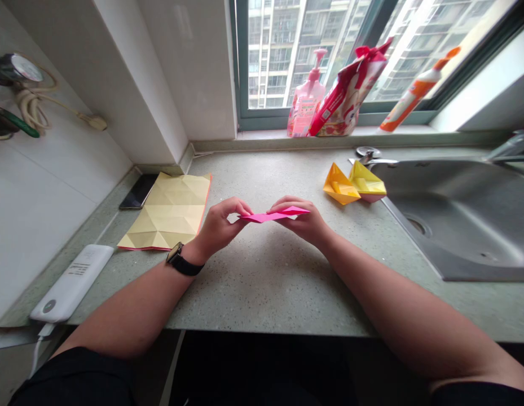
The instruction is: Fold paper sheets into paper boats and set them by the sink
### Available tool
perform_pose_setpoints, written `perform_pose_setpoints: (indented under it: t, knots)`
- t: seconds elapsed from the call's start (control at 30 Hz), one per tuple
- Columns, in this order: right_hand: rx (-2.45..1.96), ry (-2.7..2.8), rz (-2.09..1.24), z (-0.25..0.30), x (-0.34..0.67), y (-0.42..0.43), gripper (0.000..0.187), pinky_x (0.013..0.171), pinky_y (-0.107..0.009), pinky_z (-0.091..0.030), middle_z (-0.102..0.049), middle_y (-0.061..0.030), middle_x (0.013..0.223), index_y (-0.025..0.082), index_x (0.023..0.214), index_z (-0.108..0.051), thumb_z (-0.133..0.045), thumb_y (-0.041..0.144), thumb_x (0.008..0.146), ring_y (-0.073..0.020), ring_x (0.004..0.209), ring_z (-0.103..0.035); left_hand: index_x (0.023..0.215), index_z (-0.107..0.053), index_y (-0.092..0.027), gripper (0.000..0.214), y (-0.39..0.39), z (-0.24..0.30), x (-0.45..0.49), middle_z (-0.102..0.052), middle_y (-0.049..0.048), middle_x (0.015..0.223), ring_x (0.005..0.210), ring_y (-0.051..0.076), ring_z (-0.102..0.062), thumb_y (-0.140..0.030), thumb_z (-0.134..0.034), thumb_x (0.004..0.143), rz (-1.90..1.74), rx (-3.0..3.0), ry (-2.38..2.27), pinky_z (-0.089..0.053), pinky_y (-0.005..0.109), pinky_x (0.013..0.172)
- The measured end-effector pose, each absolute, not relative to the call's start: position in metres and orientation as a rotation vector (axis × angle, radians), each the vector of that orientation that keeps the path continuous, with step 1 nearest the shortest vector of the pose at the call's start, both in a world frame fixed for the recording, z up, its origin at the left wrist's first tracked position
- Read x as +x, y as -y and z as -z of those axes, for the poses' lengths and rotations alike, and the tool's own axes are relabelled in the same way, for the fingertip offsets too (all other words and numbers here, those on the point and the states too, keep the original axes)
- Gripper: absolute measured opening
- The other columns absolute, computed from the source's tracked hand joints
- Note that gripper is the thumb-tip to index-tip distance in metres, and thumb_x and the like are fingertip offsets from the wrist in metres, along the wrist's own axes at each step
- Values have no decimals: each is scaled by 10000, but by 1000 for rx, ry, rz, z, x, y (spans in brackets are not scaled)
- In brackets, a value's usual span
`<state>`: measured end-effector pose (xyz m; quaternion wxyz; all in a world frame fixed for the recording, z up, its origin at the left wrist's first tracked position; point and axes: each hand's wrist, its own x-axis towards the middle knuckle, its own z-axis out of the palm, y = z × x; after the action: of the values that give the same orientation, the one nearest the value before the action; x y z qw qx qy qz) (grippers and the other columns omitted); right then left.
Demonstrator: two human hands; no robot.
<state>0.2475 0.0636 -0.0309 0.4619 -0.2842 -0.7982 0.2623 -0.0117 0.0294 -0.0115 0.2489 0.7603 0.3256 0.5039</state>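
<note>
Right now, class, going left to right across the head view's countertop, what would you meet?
White power bank, creased pale-yellow paper, left hand, pink folded paper, right hand, orange boat-shaped origami, yellow boat-shaped origami, stainless-steel sink.

The counter (pixel 262 299) is viewed from near by the head-worn camera, which is faced forward and down; the window (pixel 274 67) is caught farther off.
</note>
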Motion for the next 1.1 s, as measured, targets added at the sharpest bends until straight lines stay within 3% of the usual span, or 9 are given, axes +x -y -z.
perform_pose_setpoints:
  t: [0.07, 0.33, 0.47, 0.7, 0.9, 1.1]
  knots:
    - [-702, 1948, -599, 30, 247, -62, 182, 795, -376, -640, -808, -51, 925, 253, 958, -827, -761, 418, 1001, -208, 829, -761, 844, -651, -198, 310, -30, 13, -12, -779, 54, 947, 870, 178, -731, -421, -786, 1011, -1362, 2077, -921, -593, 327, 841]
    - [-678, 1998, -260, 34, 247, -65, 112, 717, -332, -605, -799, -32, 911, 262, 948, -816, -718, 246, 999, -181, 787, -743, 1054, -738, -217, 122, -37, 14, -15, -781, 61, 1036, 984, 206, -731, -318, -791, 1012, -1466, 2381, -952, -584, 368, 903]
    - [-712, 2029, -184, 35, 250, -64, 133, 760, -341, -600, -787, -37, 955, 262, 954, -804, -689, 206, 990, -187, 840, -746, 983, -745, -231, 63, -35, 12, -18, -787, 36, 971, 910, 196, -719, -275, -770, 1022, -1471, 2551, -1010, -553, 361, 864]
    - [-769, 2081, -106, 36, 254, -65, 132, 749, -334, -561, -744, -32, 953, 271, 953, -800, -695, 205, 995, -188, 849, -711, 820, -658, -207, 198, -37, 17, -22, -759, 41, 926, 868, 194, -684, -142, -668, 1007, -1259, 2617, -1147, -524, 343, 814]
    - [-959, 2200, -49, 40, 256, -71, 173, 759, -326, -533, -733, -50, 984, 239, 833, -743, -675, 183, 983, -188, 851, -681, 948, -712, -202, 230, -44, 26, -21, -753, 46, 1000, 939, 196, -707, -4, -601, 906, -987, 2509, -1149, -556, 324, 835]
    - [-1133, 2340, -53, 43, 257, -72, 143, 766, -338, -522, -745, -61, 1028, 240, 869, -771, -704, 121, 912, -206, 865, -685, 989, -755, -202, 270, -46, 29, -22, -765, 74, 1111, 1022, 228, -708, -8, -614, 867, -777, 2592, -1179, -574, 372, 924]
